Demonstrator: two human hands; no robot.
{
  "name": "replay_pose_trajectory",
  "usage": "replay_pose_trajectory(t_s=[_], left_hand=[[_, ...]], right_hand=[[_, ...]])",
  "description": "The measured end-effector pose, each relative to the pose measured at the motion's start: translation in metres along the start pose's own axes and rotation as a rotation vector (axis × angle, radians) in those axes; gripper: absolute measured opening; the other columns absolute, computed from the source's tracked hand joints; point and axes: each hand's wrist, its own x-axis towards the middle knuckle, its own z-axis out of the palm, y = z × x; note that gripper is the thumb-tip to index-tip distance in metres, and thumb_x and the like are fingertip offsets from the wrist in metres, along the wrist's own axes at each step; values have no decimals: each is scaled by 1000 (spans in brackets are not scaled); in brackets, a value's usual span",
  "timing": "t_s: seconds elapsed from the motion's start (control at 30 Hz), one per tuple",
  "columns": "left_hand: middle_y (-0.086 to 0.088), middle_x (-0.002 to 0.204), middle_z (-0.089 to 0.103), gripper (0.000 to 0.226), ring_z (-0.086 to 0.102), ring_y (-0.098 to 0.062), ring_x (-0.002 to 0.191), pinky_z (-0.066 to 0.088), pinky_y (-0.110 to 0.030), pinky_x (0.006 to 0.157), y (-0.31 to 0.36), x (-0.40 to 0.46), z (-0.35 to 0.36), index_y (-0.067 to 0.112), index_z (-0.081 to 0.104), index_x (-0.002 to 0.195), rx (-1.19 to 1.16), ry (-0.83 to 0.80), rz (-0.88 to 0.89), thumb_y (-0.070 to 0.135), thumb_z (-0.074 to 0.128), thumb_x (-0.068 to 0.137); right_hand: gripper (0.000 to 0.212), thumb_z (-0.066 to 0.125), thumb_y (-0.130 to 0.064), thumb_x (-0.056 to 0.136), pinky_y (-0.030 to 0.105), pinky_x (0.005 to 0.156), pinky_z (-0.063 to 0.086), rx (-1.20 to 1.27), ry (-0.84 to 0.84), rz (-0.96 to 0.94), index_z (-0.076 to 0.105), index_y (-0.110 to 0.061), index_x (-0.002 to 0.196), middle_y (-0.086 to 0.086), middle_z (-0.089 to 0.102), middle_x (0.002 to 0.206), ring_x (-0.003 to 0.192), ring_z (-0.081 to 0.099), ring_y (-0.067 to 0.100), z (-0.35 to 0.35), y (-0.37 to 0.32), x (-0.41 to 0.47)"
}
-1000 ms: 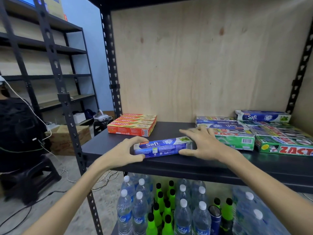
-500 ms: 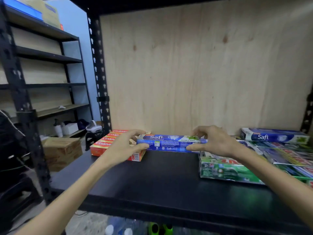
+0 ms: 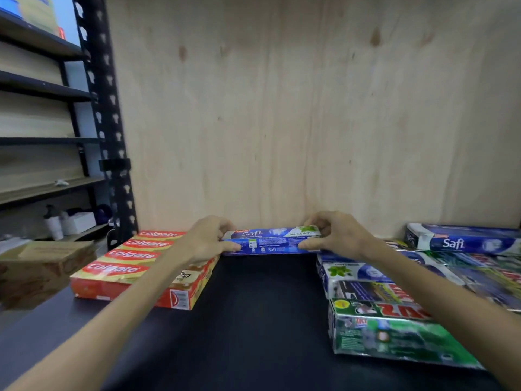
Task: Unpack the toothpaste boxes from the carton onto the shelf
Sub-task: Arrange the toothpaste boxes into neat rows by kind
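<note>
**Both ends pinched, box square to the back wall**

Grip on each end: left hand [image 3: 207, 241] and right hand [image 3: 335, 237] pinch the blue toothpaste box [image 3: 272, 240], long axis left-right, mid-frame against the plywood back [image 3: 282, 122]. I judge both hands equally near; it goes down on the shelf [image 3: 262, 320].

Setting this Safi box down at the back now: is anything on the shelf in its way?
Nothing visible. Both hands, left and right, hold the Safi box over bare black shelf, between the Colgate pack and the stacked boxes.
</note>
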Motion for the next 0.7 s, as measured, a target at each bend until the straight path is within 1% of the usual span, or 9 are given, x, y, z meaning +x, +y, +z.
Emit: replay_pose_trajectory(t_s=[0.1, 0.2, 0.27, 0.33, 0.43, 0.47, 0.6, 0.7], left_hand=[[-1, 123, 68, 44, 61, -12, 105, 53, -24, 82, -3, 3, 4, 16, 61, 127, -8, 42, -1, 31, 76, 89], [-1, 123, 65, 43, 61, -14, 109, 55, -28, 85, -3, 3, 8, 18, 60, 126, 9, 57, -6, 32, 76, 89], [-1, 124, 61, 42, 59, -15, 110, 55, -27, 84, -3, 3, 11, 19, 59, 123, 14, 83, -11, 32, 77, 88], [-3, 124, 58, 42, 57, -13, 109, 50, -25, 82, -2, 1, 14, 17, 59, 122, 34, 118, -7, 29, 78, 87], [-4, 125, 56, 46, 54, -14, 110, 44, -24, 90, -2, 0, 16, 15, 57, 124, 50, 151, -7, 23, 80, 85], [-4, 124, 55, 48, 53, -15, 109, 44, -25, 91, -2, -1, 18, 15, 56, 124, 47, 155, -13, 23, 81, 84], [-1, 119, 56, 48, 54, -14, 107, 47, -26, 86, 0, -2, 21, 15, 55, 119, 51, 153, -26, 26, 83, 81], [-1, 116, 61, 47, 57, -16, 106, 50, -30, 87, 0, -1, 18, 15, 58, 117, 66, 140, -41, 28, 84, 80]], right_hand=[[41, 92, -34, 66, 16, 65, 52, 21, 3, -18, 72, -17, 97, -5, 74, 87, 70, 63, 4, 3, -2, 7], [42, 93, -35, 65, 20, 65, 48, -20, 16, -8, 71, -20, 97, -8, 70, 83, 69, 60, 5, 6, -2, 10], [46, 95, -36, 61, 27, 68, 53, -38, 33, -12, 71, -22, 98, -5, 71, 84, 69, 61, 9, 11, 0, 8], [53, 97, -35, 57, 36, 75, 56, -74, 73, -19, 69, -20, 99, 0, 71, 83, 71, 63, 15, 15, 3, 5], [58, 98, -34, 55, 42, 76, 57, -70, 142, -11, 65, -15, 99, 2, 69, 78, 71, 65, 20, 15, 6, 3], [57, 98, -34, 55, 42, 75, 57, -83, 139, -8, 65, -15, 97, 1, 70, 77, 71, 66, 20, 14, 6, 2], [43, 96, -32, 60, 32, 72, 57, -105, 104, -1, 70, -11, 87, -1, 70, 75, 68, 63, 13, 12, 3, -2], [42, 96, -32, 61, 29, 70, 56, -122, 115, -1, 70, -10, 87, 0, 70, 75, 69, 63, 13, 14, 3, -2]])
